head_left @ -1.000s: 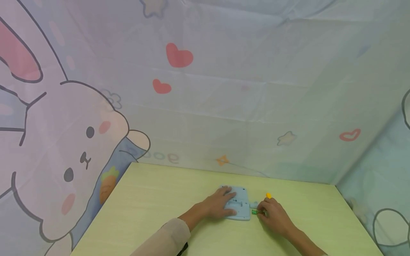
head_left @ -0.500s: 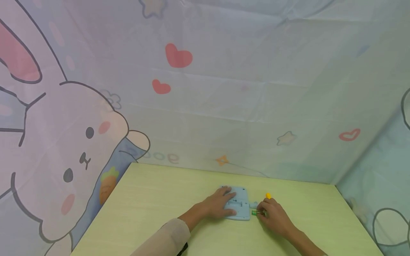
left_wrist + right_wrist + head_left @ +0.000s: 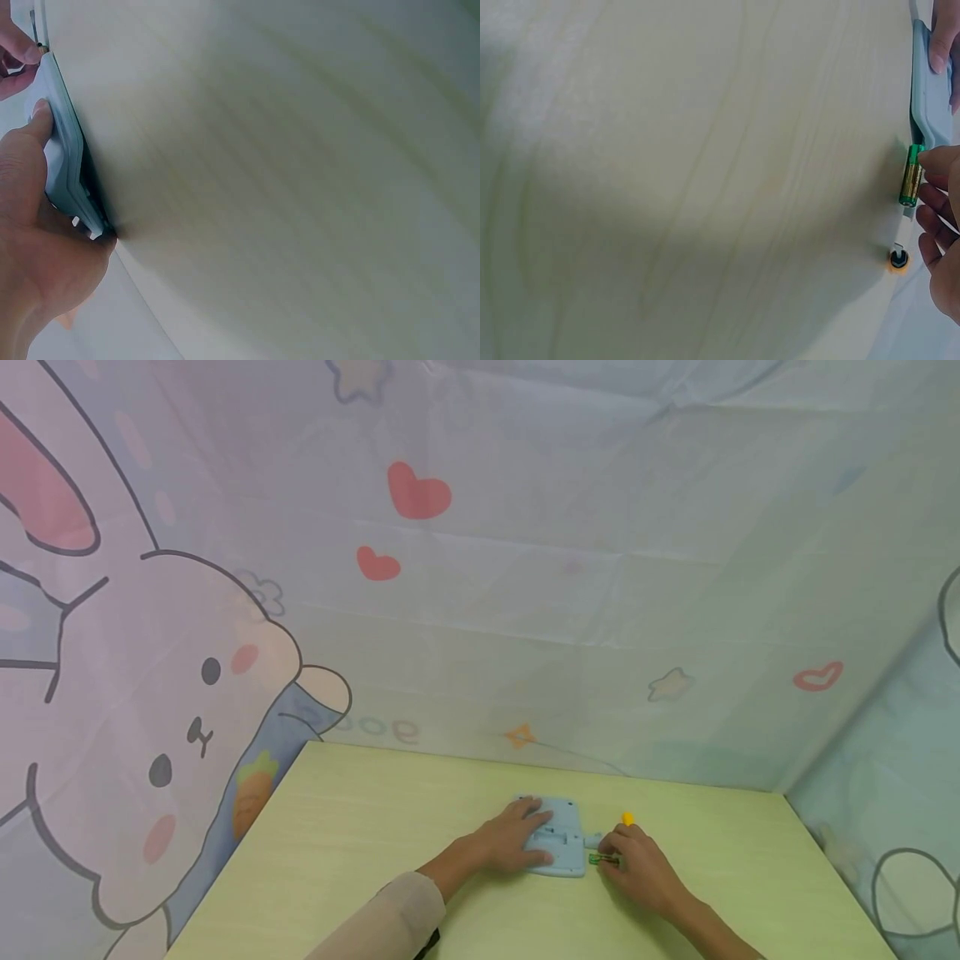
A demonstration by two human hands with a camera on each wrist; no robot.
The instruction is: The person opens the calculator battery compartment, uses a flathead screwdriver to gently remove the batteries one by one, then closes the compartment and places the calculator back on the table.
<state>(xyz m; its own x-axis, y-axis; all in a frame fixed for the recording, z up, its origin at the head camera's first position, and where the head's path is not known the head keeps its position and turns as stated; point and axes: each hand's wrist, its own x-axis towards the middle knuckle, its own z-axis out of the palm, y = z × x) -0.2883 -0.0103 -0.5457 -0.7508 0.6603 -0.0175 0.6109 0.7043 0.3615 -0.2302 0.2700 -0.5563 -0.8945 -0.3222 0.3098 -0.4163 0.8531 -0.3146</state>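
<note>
A light blue device, like a calculator lying face down, (image 3: 566, 856) has an uncovered recess in its back. My left hand (image 3: 513, 837) rests on it with spread fingers; in the left wrist view, the thumb (image 3: 41, 120) lies on its surface. Just right of the device, my right hand (image 3: 641, 868) pinches a green and gold battery (image 3: 911, 176) at the table surface. The thumb and index finger touch the battery near one end. Part of that grip is hidden in the head view. A small light blue piece (image 3: 593, 841) lies between the device and the right hand.
Beyond the right hand lies a yellow-handled tool (image 3: 627, 818); the right wrist view shows its black centre and short metal shank. Everything lies on a pale yellow-green table (image 3: 375, 810). A printed cloth backdrop (image 3: 525, 610) rises behind its far edge.
The right fingers have shifted slightly left and up, with more of the battery showing below them. My left hand and the device have stayed still.
</note>
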